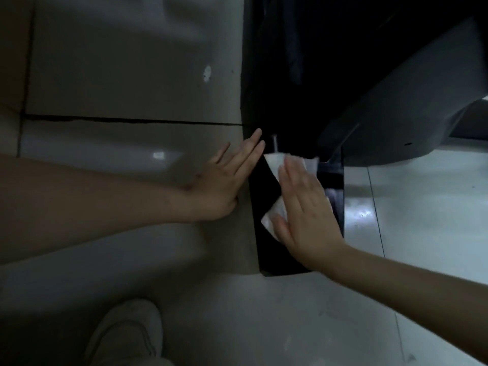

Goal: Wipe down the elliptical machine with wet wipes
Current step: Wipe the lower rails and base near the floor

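Observation:
A black base bar of the elliptical machine runs across the tiled floor in the middle of the head view. A white wet wipe lies flat on its top. My right hand presses the wipe onto the bar with straight fingers. My left hand rests flat beside the bar's left edge, fingers straight, fingertips touching the edge. Most of the wipe is hidden under my right hand.
The machine's grey shroud rises at the upper right, with dark parts behind the bar. A small metal bolt stands just past the wipe. Glossy floor tiles surround the bar. My white shoe is at the bottom left.

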